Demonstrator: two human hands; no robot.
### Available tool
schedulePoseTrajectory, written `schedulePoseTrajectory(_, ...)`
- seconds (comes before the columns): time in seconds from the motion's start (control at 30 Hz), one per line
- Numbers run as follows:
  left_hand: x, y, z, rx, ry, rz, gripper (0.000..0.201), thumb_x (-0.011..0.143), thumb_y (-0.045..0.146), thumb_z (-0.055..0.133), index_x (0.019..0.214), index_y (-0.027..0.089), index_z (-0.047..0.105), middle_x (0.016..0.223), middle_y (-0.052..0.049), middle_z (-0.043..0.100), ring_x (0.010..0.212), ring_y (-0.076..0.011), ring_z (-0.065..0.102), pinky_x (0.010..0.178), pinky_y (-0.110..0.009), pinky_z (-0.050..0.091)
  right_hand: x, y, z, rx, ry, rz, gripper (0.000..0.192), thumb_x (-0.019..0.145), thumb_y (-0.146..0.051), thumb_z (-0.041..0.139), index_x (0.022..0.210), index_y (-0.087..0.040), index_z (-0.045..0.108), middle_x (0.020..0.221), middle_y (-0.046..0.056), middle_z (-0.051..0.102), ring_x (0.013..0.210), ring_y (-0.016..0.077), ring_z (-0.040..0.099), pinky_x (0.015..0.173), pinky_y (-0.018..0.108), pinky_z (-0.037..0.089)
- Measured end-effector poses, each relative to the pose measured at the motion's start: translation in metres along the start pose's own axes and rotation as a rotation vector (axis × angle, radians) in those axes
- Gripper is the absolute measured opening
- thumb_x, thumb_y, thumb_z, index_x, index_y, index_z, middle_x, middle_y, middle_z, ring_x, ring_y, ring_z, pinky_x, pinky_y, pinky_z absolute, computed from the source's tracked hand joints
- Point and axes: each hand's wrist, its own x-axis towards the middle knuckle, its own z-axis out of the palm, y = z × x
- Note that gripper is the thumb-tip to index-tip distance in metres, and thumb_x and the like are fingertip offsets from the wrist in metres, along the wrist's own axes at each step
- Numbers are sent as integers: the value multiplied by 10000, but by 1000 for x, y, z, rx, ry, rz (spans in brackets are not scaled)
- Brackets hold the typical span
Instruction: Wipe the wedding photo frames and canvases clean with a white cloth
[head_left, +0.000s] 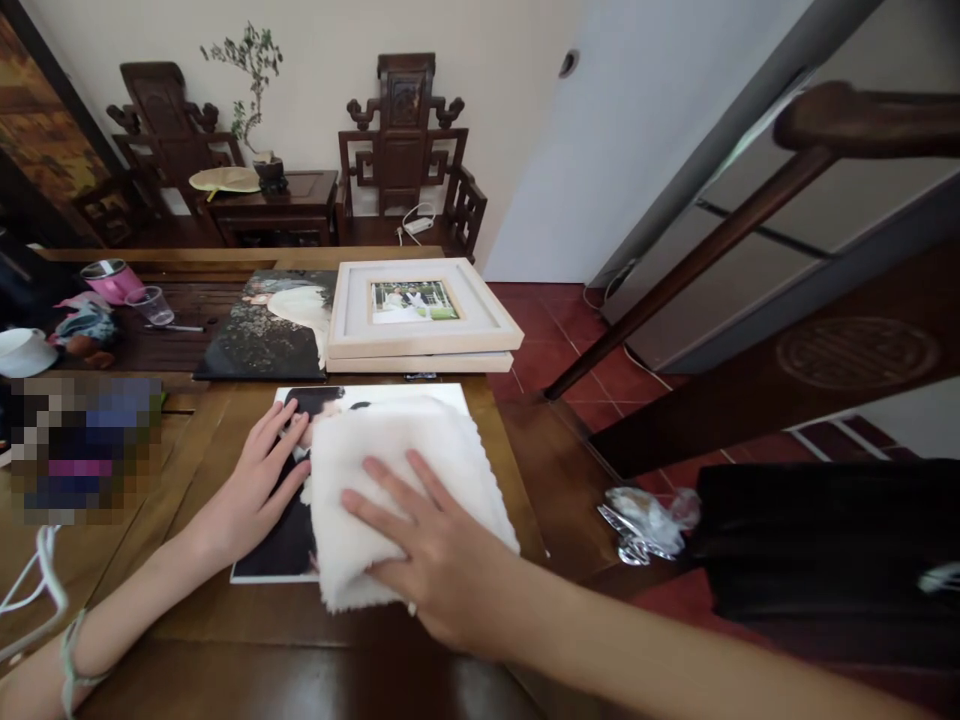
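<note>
A white, fluffy cloth (pixel 397 480) lies folded over a large photo print (pixel 274 545) on the wooden table. My right hand (pixel 431 540) rests on top of the cloth, fingers spread and pressed flat against it. At the print's left side, my left hand (pixel 266 470) lies flat with its fingers apart, the fingertips on the upper left part of the picture. Dark areas and a white border of the print show around the cloth; its middle is hidden.
Behind the print are stacked pale wooden picture frames (pixel 431 345) and another dark photo print (pixel 262 335). A pink cup (pixel 112 282), a clear plastic cup (pixel 154 305) and a white bowl (pixel 26 352) stand at left. A dark wooden chair (pixel 750 370) is at right, with plastic wrapping (pixel 649 520) nearby.
</note>
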Motion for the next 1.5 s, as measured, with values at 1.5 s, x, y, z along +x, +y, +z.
schedulePoseTrajectory(1.5,2,-5,-4,2,-24,17,567,1021,269,392,1534,361,168,1622,-75,167,1503,-290,115,1176,-551,232,4,80,-14,71,67,236,514,686,-13,483,1160,-131,643,1440,192,511,1431,338,298,1132,629,241)
